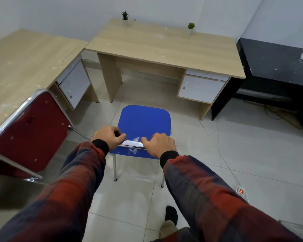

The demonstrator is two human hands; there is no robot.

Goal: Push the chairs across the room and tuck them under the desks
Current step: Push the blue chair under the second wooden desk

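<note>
Both hands are gripping the top rail of the blue chair's backrest: the left hand (109,137) is curling over its left end and the right hand (158,144) over its right end, set apart so a push would probably go straight without slewing. The blue chair (144,123) is standing on the tiled floor (217,154), seat pointing at the knee opening of the middle desk (161,48), near it but not yet tucked under. Crinkled clear wrap seems to be clinging to the rail between the hands, though blur is making that uncertain. Outward, the path ahead is looking open. A red chair (30,133) is sitting close on the left against the side desk (24,58), and a power strip (241,192) with its cord is lying on the floor to the right, clear of the chair legs. Two small potted plants (125,15) are standing at the middle desk's far edge.
</note>
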